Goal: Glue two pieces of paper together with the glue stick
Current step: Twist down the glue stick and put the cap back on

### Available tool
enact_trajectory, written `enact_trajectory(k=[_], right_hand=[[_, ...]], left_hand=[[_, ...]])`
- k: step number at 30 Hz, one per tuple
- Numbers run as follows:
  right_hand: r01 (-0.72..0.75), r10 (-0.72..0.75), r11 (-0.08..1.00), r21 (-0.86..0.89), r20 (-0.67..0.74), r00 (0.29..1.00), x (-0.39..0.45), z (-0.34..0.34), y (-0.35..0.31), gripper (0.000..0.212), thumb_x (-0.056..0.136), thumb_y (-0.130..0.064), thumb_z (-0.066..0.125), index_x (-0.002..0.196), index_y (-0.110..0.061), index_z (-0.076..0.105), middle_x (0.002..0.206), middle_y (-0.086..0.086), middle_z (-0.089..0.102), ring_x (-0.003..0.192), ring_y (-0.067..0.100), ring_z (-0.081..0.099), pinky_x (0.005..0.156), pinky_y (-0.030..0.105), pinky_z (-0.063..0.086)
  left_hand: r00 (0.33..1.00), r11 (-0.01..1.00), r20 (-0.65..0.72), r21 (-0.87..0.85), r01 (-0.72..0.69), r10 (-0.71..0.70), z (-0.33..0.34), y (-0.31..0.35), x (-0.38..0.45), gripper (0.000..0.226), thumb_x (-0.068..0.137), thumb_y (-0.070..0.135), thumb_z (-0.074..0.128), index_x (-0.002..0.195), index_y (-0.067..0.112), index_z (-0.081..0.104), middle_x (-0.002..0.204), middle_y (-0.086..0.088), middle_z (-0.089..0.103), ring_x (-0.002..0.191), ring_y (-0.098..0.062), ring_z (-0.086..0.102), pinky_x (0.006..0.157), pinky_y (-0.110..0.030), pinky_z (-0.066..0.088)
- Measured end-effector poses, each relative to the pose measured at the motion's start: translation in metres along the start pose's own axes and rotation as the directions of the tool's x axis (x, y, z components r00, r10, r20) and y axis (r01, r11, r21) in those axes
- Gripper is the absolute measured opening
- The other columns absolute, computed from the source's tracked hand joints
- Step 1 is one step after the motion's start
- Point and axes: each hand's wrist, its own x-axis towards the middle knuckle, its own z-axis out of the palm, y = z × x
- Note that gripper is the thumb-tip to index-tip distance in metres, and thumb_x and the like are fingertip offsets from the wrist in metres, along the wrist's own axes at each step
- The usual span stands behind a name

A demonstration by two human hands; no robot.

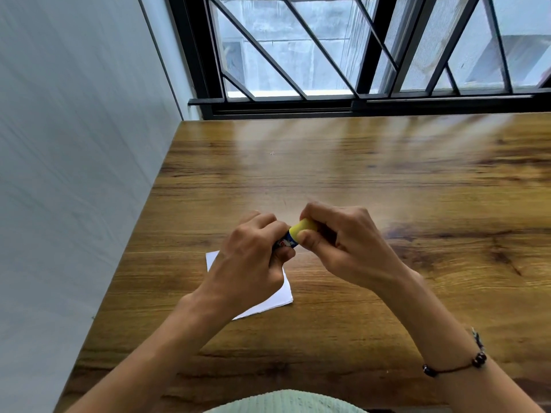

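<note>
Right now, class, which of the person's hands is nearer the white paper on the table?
Left. The left hand holds the glue stick directly above the paper; the right hand grips the yellow cap, off to its right.

A wooden bench (357, 180) with dark, streaky grain fills the lower part of the view. Its left edge runs along a pale wall (74, 129), and its far edge meets a window (328, 55) with a black frame and slanted black bars. Daylight comes through the glass and lies as soft glare on the bench top. Outside, a grey concrete building (283, 49) shows.
</note>
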Motion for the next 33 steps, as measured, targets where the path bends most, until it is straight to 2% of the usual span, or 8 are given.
enact_trajectory(k=[4,8,11,16,20,24,28,33], right_hand=[[-0.073,0.085,0.995,0.062,-0.233,0.969,-0.005,0.02,0.003,0.037,0.087,-0.022,0.045,0.055,-0.002,0.049,0.044,0.006,0.046,0.038,0.017,0.041,0.038,0.032,0.035],[-0.143,0.15,0.989,0.045,-0.317,0.936,-0.005,0.025,0.005,0.027,0.088,-0.027,0.052,0.067,-0.009,0.052,0.05,-0.002,0.047,0.045,0.016,0.044,0.041,0.016,0.032],[-0.196,0.191,0.981,0.017,-0.314,0.93,0.001,0.021,0.005,0.018,0.083,-0.029,0.062,0.083,-0.012,0.057,0.059,0.0,0.055,0.048,0.01,0.049,0.047,0.017,0.037],[-0.195,0.183,0.98,-0.027,-0.244,0.952,0.007,0.013,0.009,0.017,0.078,-0.021,0.068,0.09,-0.013,0.06,0.069,0.002,0.06,0.057,0.01,0.052,0.054,0.018,0.042],[-0.18,0.162,0.981,-0.075,-0.197,0.967,0.007,0.017,0.011,0.019,0.076,-0.014,0.069,0.092,-0.011,0.06,0.079,0.0,0.06,0.062,0.011,0.051,0.059,0.033,0.049],[-0.162,0.135,0.973,-0.164,-0.166,0.977,0.006,0.022,0.015,0.019,0.077,-0.016,0.067,0.094,-0.012,0.058,0.083,-0.006,0.055,0.063,0.01,0.05,0.059,0.04,0.052],[-0.167,0.136,0.968,-0.188,-0.166,0.977,0.005,0.025,0.018,0.02,0.077,-0.018,0.066,0.095,-0.013,0.058,0.086,-0.002,0.06,0.065,0.016,0.055,0.059,0.044,0.052],[-0.177,0.144,0.962,-0.21,-0.161,0.976,0.007,0.025,0.019,0.02,0.078,-0.021,0.065,0.095,-0.015,0.056,0.083,-0.007,0.056,0.065,0.017,0.056,0.059,0.042,0.052]], left_hand=[[0.999,0.998,-0.001,0.025,-0.054,0.054,0.007,0.007,0.0,0.008,0.074,0.013,0.061,0.079,0.007,0.06,0.073,-0.004,0.055,0.073,-0.012,0.04,0.066,-0.019,0.031],[0.998,0.997,-0.068,-0.078,0.005,-0.011,0.018,0.01,0.005,0.01,0.076,0.012,0.065,0.082,0.006,0.06,0.073,0.005,0.046,0.069,-0.01,0.038,0.062,-0.018,0.03],[0.986,0.982,-0.128,-0.167,0.086,-0.108,0.022,0.007,0.013,0.015,0.078,0.011,0.065,0.091,0.005,0.064,0.072,0.005,0.046,0.059,-0.006,0.038,0.056,-0.012,0.028],[0.982,0.968,-0.128,-0.227,0.108,-0.14,0.025,0.002,0.021,0.012,0.079,0.015,0.065,0.084,0.004,0.067,0.072,-0.004,0.055,0.061,-0.011,0.043,0.054,-0.011,0.029],[0.975,0.936,-0.091,-0.311,0.164,-0.201,0.033,0.0,0.023,0.01,0.078,0.008,0.061,0.087,0.006,0.066,0.075,-0.006,0.056,0.059,-0.007,0.042,0.055,-0.006,0.031],[0.971,0.918,-0.052,-0.341,0.203,-0.234,0.039,-0.004,0.022,0.016,0.078,0.003,0.057,0.091,0.009,0.065,0.08,-0.007,0.06,0.06,-0.007,0.044,0.056,-0.005,0.033],[0.971,0.92,-0.045,-0.332,0.208,-0.236,0.041,-0.007,0.021,0.019,0.077,0.002,0.057,0.091,0.011,0.065,0.08,-0.001,0.058,0.061,-0.006,0.044,0.058,-0.005,0.034],[0.973,0.922,-0.043,-0.331,0.199,-0.225,0.04,-0.008,0.023,0.019,0.077,0.001,0.056,0.093,0.008,0.065,0.08,0.002,0.055,0.064,-0.005,0.045,0.059,-0.002,0.032]])
